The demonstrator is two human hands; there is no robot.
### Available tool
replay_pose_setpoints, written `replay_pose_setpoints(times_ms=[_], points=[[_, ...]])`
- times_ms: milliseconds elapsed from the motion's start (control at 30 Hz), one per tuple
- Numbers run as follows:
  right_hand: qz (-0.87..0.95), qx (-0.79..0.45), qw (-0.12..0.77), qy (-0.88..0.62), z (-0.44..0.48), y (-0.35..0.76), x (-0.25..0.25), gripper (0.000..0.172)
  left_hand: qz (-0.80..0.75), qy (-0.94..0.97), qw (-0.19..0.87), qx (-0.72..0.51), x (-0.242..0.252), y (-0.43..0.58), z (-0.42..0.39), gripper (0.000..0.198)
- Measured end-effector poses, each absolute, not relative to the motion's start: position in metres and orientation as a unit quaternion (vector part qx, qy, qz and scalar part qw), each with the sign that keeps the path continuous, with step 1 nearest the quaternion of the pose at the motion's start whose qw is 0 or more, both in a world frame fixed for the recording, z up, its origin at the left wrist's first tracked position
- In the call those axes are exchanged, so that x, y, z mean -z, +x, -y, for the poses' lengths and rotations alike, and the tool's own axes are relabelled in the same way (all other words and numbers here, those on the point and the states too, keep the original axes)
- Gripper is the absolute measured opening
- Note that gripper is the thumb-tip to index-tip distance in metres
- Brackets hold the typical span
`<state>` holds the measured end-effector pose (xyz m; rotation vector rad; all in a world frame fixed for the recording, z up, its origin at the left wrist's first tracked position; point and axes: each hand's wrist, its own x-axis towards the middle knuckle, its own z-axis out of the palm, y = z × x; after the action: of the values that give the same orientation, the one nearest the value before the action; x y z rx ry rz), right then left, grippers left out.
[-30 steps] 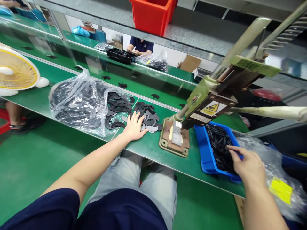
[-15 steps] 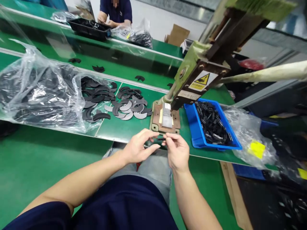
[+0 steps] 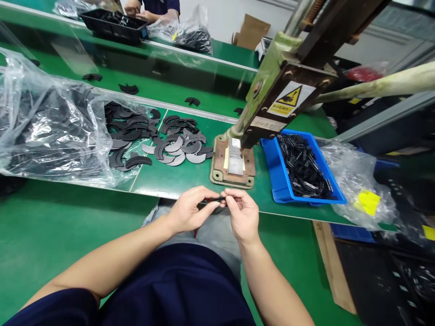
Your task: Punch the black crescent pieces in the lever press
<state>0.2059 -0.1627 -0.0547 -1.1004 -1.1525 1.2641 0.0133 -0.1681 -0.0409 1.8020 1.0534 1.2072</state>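
Between my fingertips is a small black part (image 3: 216, 199), mostly hidden by the fingers. My left hand (image 3: 192, 209) is closed in a pinch on its left side. From the right, my right hand (image 3: 244, 215) pinches the same part. Both hands are held over my lap, just in front of the bench edge. Beyond them stands a green hand press (image 3: 272, 90), its base plate (image 3: 220, 165) carrying a metal block (image 3: 235, 164). Left of the press lies a loose pile of curved black and grey pieces (image 3: 176, 149).
A blue bin (image 3: 279, 194) of small black parts stands right of the press, beside a clear plastic bag (image 3: 353, 176). A large bag (image 3: 50, 131) of dark pieces lies at left. Several black pieces rest on the green strip (image 3: 163, 90) behind. A co-worker (image 3: 156, 9) sits across.
The fingers of my left hand have closed onto the black part, which my right hand was holding. Both hands have come together and shifted slightly left. The camera view has tilted down a little.
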Motion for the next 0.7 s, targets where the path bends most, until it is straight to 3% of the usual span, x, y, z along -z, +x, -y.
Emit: replay_pose_setpoints(times_ms=[200, 333, 433, 567, 633, 700], points=[[0.67, -0.429, 0.439, -0.418, 0.159, 0.219, 0.035, 0.019, -0.38, 0.494, 0.67, -0.405, 0.038, 0.02, 0.162, 0.032], [0.746, -0.37, 0.407, -0.375, 0.156, 0.227, 0.019, 0.028, -0.317, 0.439, 0.749, -0.381, 0.036, 0.023, 0.15, 0.043], [0.743, -0.315, 0.437, -0.398, 0.143, 0.244, -0.001, 0.031, -0.333, 0.496, 0.673, -0.436, 0.033, 0.022, 0.124, 0.043], [0.66, -0.2, 0.621, -0.373, 0.1, 0.284, -0.061, 0.043, -0.414, 0.581, 0.48, -0.511, 0.032, 0.022, 0.066, 0.028], [0.641, -0.147, 0.698, -0.283, 0.077, 0.304, -0.104, 0.053, -0.452, 0.636, 0.391, -0.489, 0.031, 0.023, 0.037, 0.021], [0.653, -0.124, 0.714, -0.219, 0.06, 0.316, -0.15, 0.061, -0.466, 0.701, 0.312, -0.44, 0.029, 0.027, 0.017, 0.017]])
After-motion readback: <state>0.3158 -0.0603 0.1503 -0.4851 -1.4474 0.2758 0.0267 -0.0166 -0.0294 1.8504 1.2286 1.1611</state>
